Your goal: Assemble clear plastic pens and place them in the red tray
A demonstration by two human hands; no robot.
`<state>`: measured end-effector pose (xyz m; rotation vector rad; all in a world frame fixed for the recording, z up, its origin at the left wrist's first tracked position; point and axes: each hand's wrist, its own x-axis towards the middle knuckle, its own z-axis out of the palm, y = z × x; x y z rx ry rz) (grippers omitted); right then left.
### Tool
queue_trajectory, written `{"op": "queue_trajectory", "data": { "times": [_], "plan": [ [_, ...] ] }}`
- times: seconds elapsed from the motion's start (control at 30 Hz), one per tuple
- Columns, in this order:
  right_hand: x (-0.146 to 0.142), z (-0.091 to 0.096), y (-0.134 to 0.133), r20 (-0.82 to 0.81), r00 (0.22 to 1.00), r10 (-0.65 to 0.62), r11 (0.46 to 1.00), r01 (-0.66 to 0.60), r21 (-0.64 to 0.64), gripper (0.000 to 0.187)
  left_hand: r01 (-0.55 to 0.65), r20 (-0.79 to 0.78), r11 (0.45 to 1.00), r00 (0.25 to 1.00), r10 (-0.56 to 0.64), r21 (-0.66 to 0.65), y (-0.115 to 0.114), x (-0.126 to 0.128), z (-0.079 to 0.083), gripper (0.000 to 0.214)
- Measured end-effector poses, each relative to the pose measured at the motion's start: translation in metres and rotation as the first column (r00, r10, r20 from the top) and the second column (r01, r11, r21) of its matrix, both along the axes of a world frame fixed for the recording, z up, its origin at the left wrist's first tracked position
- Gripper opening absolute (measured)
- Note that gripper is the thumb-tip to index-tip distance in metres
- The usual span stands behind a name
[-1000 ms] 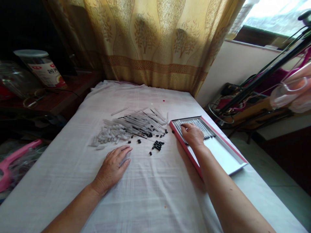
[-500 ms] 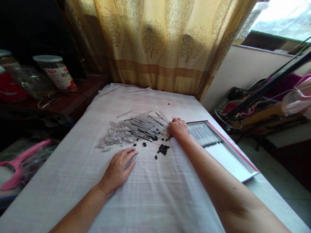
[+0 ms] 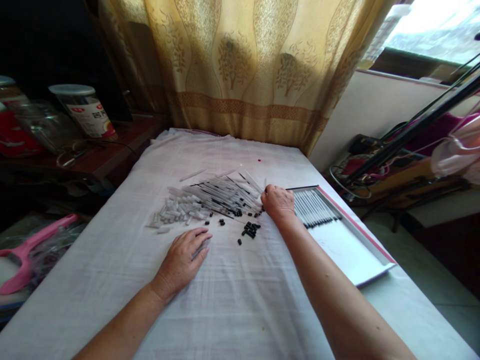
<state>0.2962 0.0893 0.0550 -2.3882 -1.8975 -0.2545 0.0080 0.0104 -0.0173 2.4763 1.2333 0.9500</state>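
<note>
Upon the white cloth, the left hand lies open near the clear tubes; the right hand curls between them and the tray, its grip unclear.

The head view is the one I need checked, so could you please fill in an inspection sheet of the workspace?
Surface: white cloth, wrinkled.
Job's things: clear tubes in a loose pile; short clear pieces heaped at its left; black pieces scattered in front; thin sticks lined up in a tray.
Clutter: a red bit beyond the pile.
Hands: left hand on the cloth, fingers loosely spread; right hand between pile and tray, grip unclear.
Cables: a dark cord on the shelf.
Surroundings: patterned curtain behind; a lidded jar on the shelf.
</note>
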Motion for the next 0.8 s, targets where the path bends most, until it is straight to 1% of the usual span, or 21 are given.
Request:
{"op": "queue_trajectory", "data": {
  "times": [0.07, 0.13, 0.17, 0.2, 0.27, 0.3, 0.33, 0.4, 0.43, 0.53, 0.6, 0.63, 0.67, 0.7, 0.77, 0.8],
  "plan": [
    [-0.005, 0.001, -0.017, -0.146, 0.989, -0.012, 0.998, 0.02, 0.058, 0.028, 0.003, -0.011, 1.0, 1.0, -0.003, 0.003, 0.0, 0.0, 0.0, 0.027],
    [-0.011, -0.004, -0.038, -0.332, 0.94, 0.076, 0.984, -0.018, 0.176, 0.026, 0.009, -0.013, 1.0, 1.0, -0.009, 0.022, -0.001, -0.001, 0.001, 0.027],
    [-0.016, -0.009, -0.05, -0.428, 0.892, 0.144, 0.967, -0.035, 0.254, 0.023, 0.005, -0.006, 0.999, 1.0, -0.004, 0.04, -0.001, 0.0, 0.001, 0.029],
    [-0.021, -0.014, -0.062, -0.521, 0.827, 0.213, 0.947, -0.043, 0.32, 0.022, -0.006, 0.005, 0.998, 1.0, 0.005, 0.066, -0.002, 0.0, 0.003, 0.032],
    [-0.033, -0.025, -0.086, -0.671, 0.66, 0.338, 0.908, -0.041, 0.417, 0.021, -0.037, 0.03, 0.99, 0.999, 0.033, 0.133, -0.004, 0.0, 0.007, 0.04],
    [-0.04, -0.03, -0.096, -0.706, 0.595, 0.385, 0.892, -0.042, 0.451, 0.019, -0.054, 0.04, 0.985, 0.998, 0.048, 0.167, -0.005, 0.0, 0.009, 0.044],
    [-0.046, -0.034, -0.105, -0.723, 0.555, 0.411, 0.886, -0.059, 0.459, 0.017, -0.065, 0.042, 0.979, 0.997, 0.058, 0.196, -0.006, 0.0, 0.011, 0.047],
    [-0.058, -0.038, -0.119, -0.733, 0.505, 0.455, 0.875, -0.1, 0.474, 0.014, -0.06, 0.026, 0.971, 0.998, 0.055, 0.232, -0.006, 0.0, 0.015, 0.048],
    [-0.062, -0.039, -0.123, -0.734, 0.485, 0.475, 0.87, -0.131, 0.476, 0.014, -0.041, 0.01, 0.97, 0.999, 0.04, 0.239, -0.006, 0.0, 0.015, 0.044],
    [-0.068, -0.04, -0.122, -0.76, 0.423, 0.493, 0.869, -0.191, 0.457, 0.014, 0.063, -0.05, 0.974, 0.997, -0.053, 0.218, -0.006, 0.0, 0.016, 0.025],
    [-0.063, -0.041, -0.114, -0.793, 0.388, 0.47, 0.883, -0.19, 0.43, 0.017, 0.09, -0.063, 0.976, 0.995, -0.079, 0.198, -0.005, 0.001, 0.016, 0.021],
    [-0.059, -0.043, -0.107, -0.802, 0.384, 0.458, 0.889, -0.18, 0.421, 0.019, 0.081, -0.057, 0.978, 0.996, -0.071, 0.194, -0.005, 0.001, 0.016, 0.022],
    [-0.053, -0.045, -0.1, -0.8, 0.4, 0.448, 0.894, -0.167, 0.417, 0.022, 0.063, -0.046, 0.979, 0.997, -0.055, 0.193, -0.004, 0.001, 0.016, 0.024],
    [-0.047, -0.046, -0.093, -0.782, 0.445, 0.436, 0.898, -0.151, 0.414, 0.025, 0.041, -0.032, 0.98, 0.999, -0.035, 0.192, -0.004, 0.001, 0.016, 0.025],
    [-0.034, -0.049, -0.078, -0.69, 0.617, 0.378, 0.908, -0.104, 0.405, 0.026, 0.007, -0.013, 0.983, 1.0, -0.005, 0.181, -0.004, 0.001, 0.017, 0.026],
    [-0.028, -0.05, -0.072, -0.628, 0.706, 0.326, 0.917, -0.076, 0.391, 0.026, -0.005, -0.009, 0.985, 1.0, 0.006, 0.171, -0.004, 0.001, 0.017, 0.027]
  ]
}}
